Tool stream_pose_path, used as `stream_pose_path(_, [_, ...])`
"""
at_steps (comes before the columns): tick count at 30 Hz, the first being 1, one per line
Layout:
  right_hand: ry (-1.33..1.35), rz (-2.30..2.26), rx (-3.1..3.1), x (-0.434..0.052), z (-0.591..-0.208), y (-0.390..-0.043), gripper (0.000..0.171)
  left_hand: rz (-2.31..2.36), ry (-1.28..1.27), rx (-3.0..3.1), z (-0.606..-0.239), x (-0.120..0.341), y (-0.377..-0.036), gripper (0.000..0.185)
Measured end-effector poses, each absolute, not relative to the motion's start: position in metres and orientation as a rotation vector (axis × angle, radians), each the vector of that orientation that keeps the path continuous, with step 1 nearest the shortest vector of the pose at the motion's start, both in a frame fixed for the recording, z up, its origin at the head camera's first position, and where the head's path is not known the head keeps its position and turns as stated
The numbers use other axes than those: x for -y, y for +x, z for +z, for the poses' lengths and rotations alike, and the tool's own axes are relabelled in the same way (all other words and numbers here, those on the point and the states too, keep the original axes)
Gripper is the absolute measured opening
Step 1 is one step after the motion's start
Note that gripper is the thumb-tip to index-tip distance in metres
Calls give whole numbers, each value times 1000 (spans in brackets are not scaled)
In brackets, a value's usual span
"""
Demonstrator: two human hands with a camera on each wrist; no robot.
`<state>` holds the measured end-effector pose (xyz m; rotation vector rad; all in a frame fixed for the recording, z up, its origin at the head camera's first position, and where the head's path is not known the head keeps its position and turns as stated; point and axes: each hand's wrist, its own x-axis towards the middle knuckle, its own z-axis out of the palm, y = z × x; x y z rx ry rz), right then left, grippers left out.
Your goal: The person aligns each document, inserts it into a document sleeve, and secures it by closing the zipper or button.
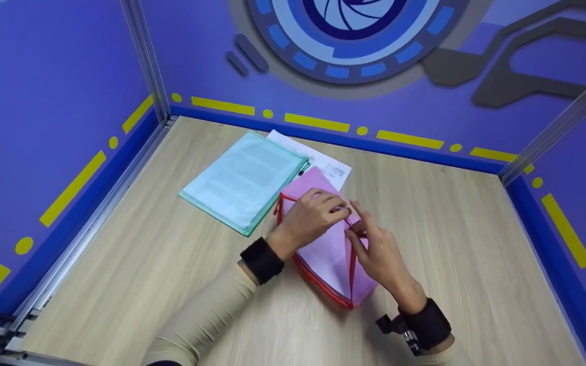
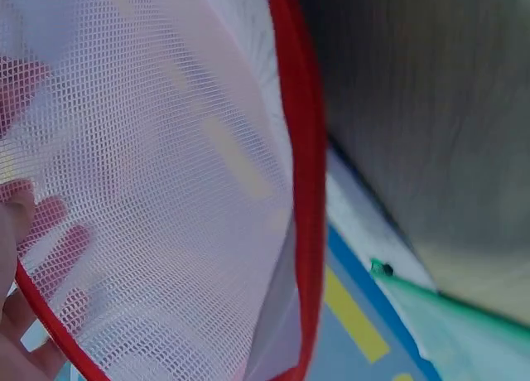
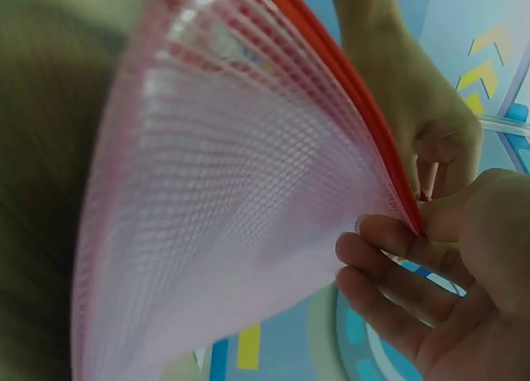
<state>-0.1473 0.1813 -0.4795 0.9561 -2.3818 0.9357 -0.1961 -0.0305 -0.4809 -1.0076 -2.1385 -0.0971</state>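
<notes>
A pink mesh zipper pouch [image 1: 326, 259] with red edging lies at a slant on the table, its zipper side lifted toward the hands. My left hand [image 1: 311, 218] reaches over the pouch and pinches its red edge near the far right part. Close beside it, my right hand [image 1: 382, 251] pinches the same edge between thumb and forefinger. The right wrist view shows the red zipper [image 3: 352, 79] running up to those fingertips, the other fingers loosely bent. In the left wrist view, pale mesh [image 2: 182, 190] spreads wide, with fingers showing through it. What lies inside cannot be made out.
A green-edged zipper pouch [image 1: 247, 178] lies flat to the left, overlapping a printed white sheet [image 1: 341, 170] behind the pink pouch. The wooden table [image 1: 450, 254] is bounded by blue panels [image 1: 211, 86] and metal posts.
</notes>
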Motion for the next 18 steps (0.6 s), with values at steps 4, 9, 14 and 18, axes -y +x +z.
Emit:
stream_pose_path(4, [911,876,2382,-179,-480,-155,65,-131,-944,2116,-472,54,-203,18])
stream_pose_path(9, [834,854,2435,-179,-497,-168,61,-249,-706,2179,-469,106,-199,23])
stream_pose_path(14, [818,890,2571,-184,-518,-187,59,-315,-406,2354,-468,152,-189,26])
stream_pose_path(18, [872,816,2769,-184,-530,-206,63,-333,-250,2498,-474,171,-189,25])
